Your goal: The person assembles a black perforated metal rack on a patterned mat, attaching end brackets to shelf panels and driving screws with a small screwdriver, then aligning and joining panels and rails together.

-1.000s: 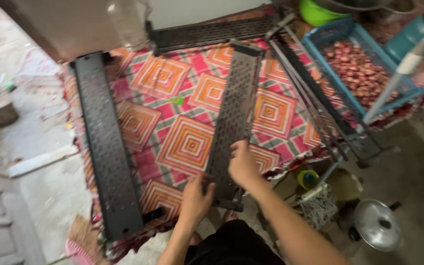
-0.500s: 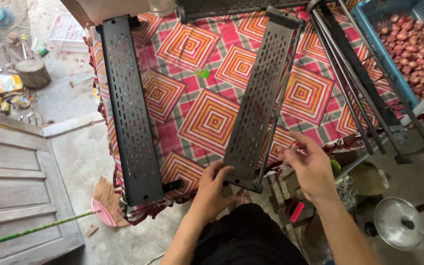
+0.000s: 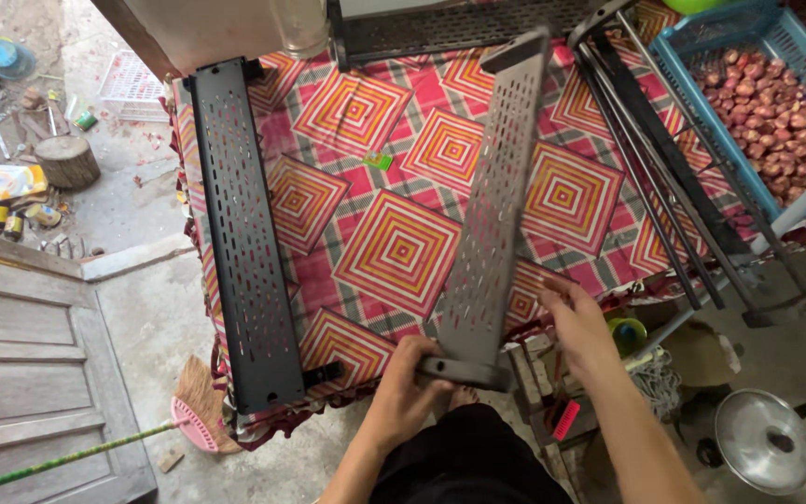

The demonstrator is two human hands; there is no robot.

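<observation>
Perforated grey metal panel [image 3: 496,201], long and narrow, lies tilted over the table [image 3: 394,252], which is draped in a red cloth with square diamond patterns. Its long axis runs from the near edge of the table, where the person stands, away and slightly to the right toward the far side. The near end juts past the table edge, and there the left hand [image 3: 408,392] grips it, fingers [image 3: 426,353] curled around the rounded end lip. The right hand [image 3: 582,327] rests against the panel's right long edge just above that end, fingers loosely bent and touching the metal rather than clamped on it, as far as the view shows. So both hands sit at the near end, the left lower and under the lip, and the whole length of the panel stretches away from them. A second, black perforated panel [image 3: 244,233] lies flat along the table's left side, well apart and roughly parallel. To the right lean dark metal frame rods [image 3: 664,177], and beyond them a blue crate of shallots [image 3: 767,93]. A broom [image 3: 188,420] lies on the floor at lower left.
</observation>
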